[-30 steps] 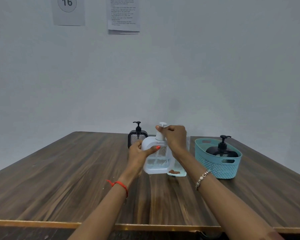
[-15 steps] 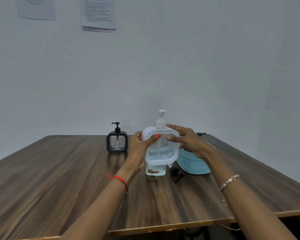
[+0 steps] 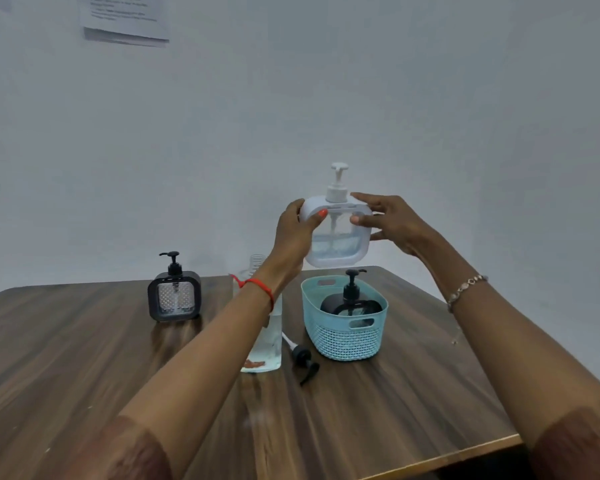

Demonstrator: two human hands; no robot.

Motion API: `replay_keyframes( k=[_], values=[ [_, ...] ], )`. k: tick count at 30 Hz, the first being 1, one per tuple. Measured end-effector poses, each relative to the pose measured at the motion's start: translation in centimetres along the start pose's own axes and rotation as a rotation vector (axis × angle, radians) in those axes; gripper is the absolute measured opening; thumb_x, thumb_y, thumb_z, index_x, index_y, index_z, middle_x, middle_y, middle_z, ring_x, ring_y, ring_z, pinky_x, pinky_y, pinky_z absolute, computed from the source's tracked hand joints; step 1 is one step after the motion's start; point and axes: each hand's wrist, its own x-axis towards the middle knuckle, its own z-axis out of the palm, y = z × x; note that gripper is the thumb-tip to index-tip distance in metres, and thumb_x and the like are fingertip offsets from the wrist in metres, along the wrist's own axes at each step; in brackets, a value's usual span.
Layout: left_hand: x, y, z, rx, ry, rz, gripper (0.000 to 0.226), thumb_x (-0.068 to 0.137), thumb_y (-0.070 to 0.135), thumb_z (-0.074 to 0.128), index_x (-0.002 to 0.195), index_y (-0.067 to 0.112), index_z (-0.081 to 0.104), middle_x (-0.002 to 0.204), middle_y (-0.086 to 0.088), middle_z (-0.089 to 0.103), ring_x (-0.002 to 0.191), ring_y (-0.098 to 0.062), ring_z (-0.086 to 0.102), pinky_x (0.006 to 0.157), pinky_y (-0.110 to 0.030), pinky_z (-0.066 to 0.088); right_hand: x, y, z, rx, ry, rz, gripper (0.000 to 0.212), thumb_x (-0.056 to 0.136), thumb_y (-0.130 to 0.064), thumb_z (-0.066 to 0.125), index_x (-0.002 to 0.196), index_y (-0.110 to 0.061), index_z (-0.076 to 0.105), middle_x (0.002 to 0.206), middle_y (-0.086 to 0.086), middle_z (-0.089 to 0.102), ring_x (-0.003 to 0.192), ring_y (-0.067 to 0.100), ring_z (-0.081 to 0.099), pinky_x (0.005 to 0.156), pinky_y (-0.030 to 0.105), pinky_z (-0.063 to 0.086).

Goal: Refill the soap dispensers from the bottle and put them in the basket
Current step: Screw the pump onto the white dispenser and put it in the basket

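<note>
I hold a white square soap dispenser (image 3: 336, 237) with a white pump in the air, just above the teal basket (image 3: 343, 336). My left hand (image 3: 293, 233) grips its left side, thumb across the front. My right hand (image 3: 387, 221) grips its right side. A black dispenser (image 3: 351, 303) stands inside the basket. Another black dispenser (image 3: 174, 295) stands on the table at the left. The clear refill bottle (image 3: 265, 344) stands uncapped behind my left forearm, partly hidden. Its black pump cap (image 3: 303, 358) lies on the table beside it.
The wooden table (image 3: 84, 375) ends at a front edge near me and a right edge past the basket. A white wall stands close behind the table, with a paper sheet (image 3: 125, 19) pinned high on it.
Both hands have lifted the white dispenser off the table and carried it right, over the basket. The right hand has left the pump top and now holds the dispenser's side.
</note>
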Motion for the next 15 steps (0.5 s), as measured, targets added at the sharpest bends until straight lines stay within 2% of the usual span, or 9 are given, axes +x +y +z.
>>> replay_keyframes(
  k=[3, 6, 8, 11, 13, 15],
  values=[
    [2.1, -1.0, 1.2, 0.048, -0.001, 0.034, 0.025, 0.089, 0.015, 0.057, 0.112, 0.007, 0.053, 0.113, -0.013, 0.058, 0.097, -0.022, 0.054, 0.088, -0.037, 0.048, 1.6, 1.3, -0.8, 0.014, 0.029, -0.015, 0.054, 0.083, -0.006, 0.065, 0.134, -0.011, 0.048, 0.126, 0.002, 0.054, 0.106, 0.022, 0.055, 0.068, 0.023, 0.056],
    [3.6, -3.1, 2.2, 0.106, 0.003, 0.02, 0.035, 0.09, 0.018, 0.057, 0.121, 0.005, 0.051, 0.124, -0.016, 0.053, 0.109, -0.028, 0.053, 0.097, -0.043, 0.046, 2.9, 3.4, -1.2, 0.036, 0.055, -0.008, 0.046, 0.084, -0.002, 0.062, 0.129, -0.005, 0.052, 0.142, 0.001, 0.046, 0.114, 0.022, 0.052, 0.084, 0.036, 0.052],
    [4.3, -4.8, 2.6, 0.131, -0.002, 0.0, 0.038, 0.089, 0.019, 0.058, 0.123, 0.005, 0.05, 0.126, -0.016, 0.052, 0.112, -0.03, 0.052, 0.099, -0.046, 0.044, 3.4, 5.1, -1.3, 0.049, 0.057, 0.009, 0.039, 0.084, 0.001, 0.061, 0.123, 0.0, 0.056, 0.145, 0.0, 0.042, 0.116, 0.021, 0.051, 0.089, 0.041, 0.051],
    [4.5, -7.2, 3.2, 0.139, -0.007, -0.011, 0.034, 0.089, 0.018, 0.058, 0.12, 0.005, 0.052, 0.123, -0.015, 0.053, 0.111, -0.029, 0.052, 0.097, -0.042, 0.045, 3.8, 7.7, -1.4, 0.043, 0.057, 0.036, 0.034, 0.083, 0.002, 0.062, 0.118, 0.003, 0.059, 0.145, 0.0, 0.043, 0.117, 0.019, 0.05, 0.091, 0.042, 0.051],
    [4.4, -8.7, 3.5, 0.132, 0.004, -0.06, 0.039, 0.09, 0.018, 0.057, 0.126, 0.006, 0.048, 0.127, -0.014, 0.05, 0.113, -0.027, 0.051, 0.099, -0.042, 0.044, 4.0, 9.5, -1.4, 0.055, 0.056, 0.053, 0.035, 0.083, 0.002, 0.063, 0.117, 0.003, 0.059, 0.143, 0.001, 0.045, 0.117, 0.02, 0.052, 0.091, 0.042, 0.051],
    [4.1, -10.1, 3.7, 0.123, 0.0, -0.118, 0.044, 0.09, 0.018, 0.057, 0.13, 0.006, 0.044, 0.132, -0.013, 0.047, 0.117, -0.027, 0.05, 0.103, -0.045, 0.042, 3.8, 11.1, -1.2, 0.076, 0.05, 0.085, 0.039, 0.082, 0.002, 0.065, 0.12, 0.0, 0.058, 0.138, 0.007, 0.051, 0.111, 0.02, 0.056, 0.087, 0.036, 0.052]
  ],
)
